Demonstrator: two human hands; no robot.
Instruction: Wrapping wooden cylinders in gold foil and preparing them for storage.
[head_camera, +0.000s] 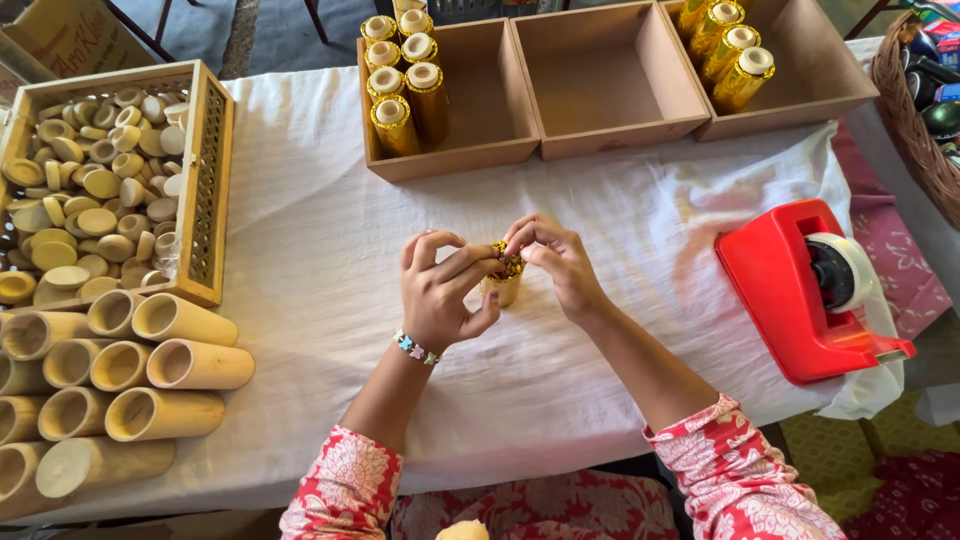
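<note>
1. At the middle of the counter (330, 220), which is covered in a white cloth, both hands meet over a small bamboo tube (503, 288) standing upright on the cloth.
2. The left hand (443, 290) curls around the tube's left side, its grip pinching the gold foil (508, 262) bunched at the tube's top.
3. The right hand (560, 262) comes in from the right, its fingertips pressed together on the same foil.
4. On the far side, three shallow brown boxes stand in a row: the left box (490, 110) holds gold-wrapped tubes (405, 85) along its left wall, the middle box (600, 85) shows only its bare bottom, and the right box (810, 70) holds more wrapped tubes at its left.
5. At the left, a slatted wooden crate (212, 170) is full of round bamboo lids (90, 190).
6. Near that, plain bamboo tubes (150, 370) lie stacked on their sides.
7. At the right, well apart from the hands, sits a red tape dispenser (790, 290).
</note>
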